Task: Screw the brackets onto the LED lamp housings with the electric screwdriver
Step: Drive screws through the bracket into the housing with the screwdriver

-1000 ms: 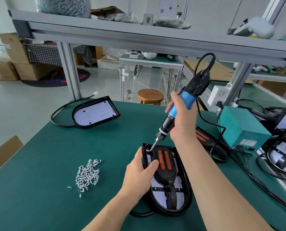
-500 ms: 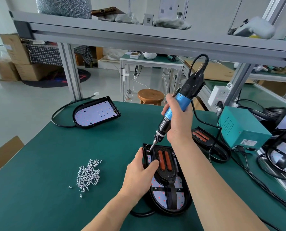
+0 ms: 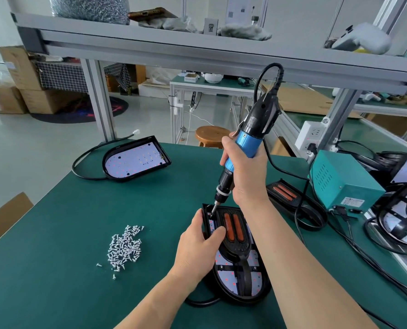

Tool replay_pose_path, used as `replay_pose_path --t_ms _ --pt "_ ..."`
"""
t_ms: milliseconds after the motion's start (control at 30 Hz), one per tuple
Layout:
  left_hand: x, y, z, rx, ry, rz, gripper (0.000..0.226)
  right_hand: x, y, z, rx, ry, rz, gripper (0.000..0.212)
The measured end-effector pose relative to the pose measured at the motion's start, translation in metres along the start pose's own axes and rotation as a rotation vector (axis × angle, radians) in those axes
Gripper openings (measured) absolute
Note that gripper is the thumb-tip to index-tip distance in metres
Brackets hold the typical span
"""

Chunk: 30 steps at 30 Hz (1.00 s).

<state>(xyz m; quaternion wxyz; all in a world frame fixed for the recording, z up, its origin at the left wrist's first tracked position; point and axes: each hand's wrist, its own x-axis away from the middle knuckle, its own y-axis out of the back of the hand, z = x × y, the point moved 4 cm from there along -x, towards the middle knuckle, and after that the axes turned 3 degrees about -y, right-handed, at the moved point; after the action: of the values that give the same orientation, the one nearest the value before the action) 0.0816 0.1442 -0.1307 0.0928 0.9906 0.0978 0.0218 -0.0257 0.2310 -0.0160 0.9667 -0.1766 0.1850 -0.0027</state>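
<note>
A black LED lamp housing (image 3: 257,287) lies on the green table in front of me, with a black bracket (image 3: 235,236) bearing two orange strips laid over its white LED board. My left hand (image 3: 197,248) grips the housing's left edge, thumb on the bracket. In my right hand (image 3: 247,176) I hold the blue and black electric screwdriver (image 3: 250,141) almost upright. Its bit touches the housing's far left corner. A pile of small silver screws (image 3: 125,248) sits to the left.
A second housing (image 3: 136,160) without a bracket lies at the far left, its cable looped beside it. A spare bracket (image 3: 292,198) and a teal power box (image 3: 342,181) are on the right, with several more lamps (image 3: 404,224) and cables beyond. A metal shelf (image 3: 197,53) runs overhead.
The screwdriver has swung more upright and shifted left, and its bit has come down into the far left corner of the housing. My left hand has kept its grip.
</note>
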Motion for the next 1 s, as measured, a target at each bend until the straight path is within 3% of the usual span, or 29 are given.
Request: replay_pose_path --t_ms 267,367,1000 --pt "0.001 -0.001 -0.002 0.0 0.016 -0.006 0.034 0.006 -0.006 0.0 -0.002 0.029 0.045 0.019" --pt "-0.001 0.0 0.0 0.02 0.006 0.01 0.022 0.006 -0.009 0.0 -0.008 0.027 0.089 0.02" --pt "-0.002 -0.001 0.003 0.009 0.029 0.059 0.024 0.017 -0.007 0.011 -0.026 -0.011 0.193 0.023"
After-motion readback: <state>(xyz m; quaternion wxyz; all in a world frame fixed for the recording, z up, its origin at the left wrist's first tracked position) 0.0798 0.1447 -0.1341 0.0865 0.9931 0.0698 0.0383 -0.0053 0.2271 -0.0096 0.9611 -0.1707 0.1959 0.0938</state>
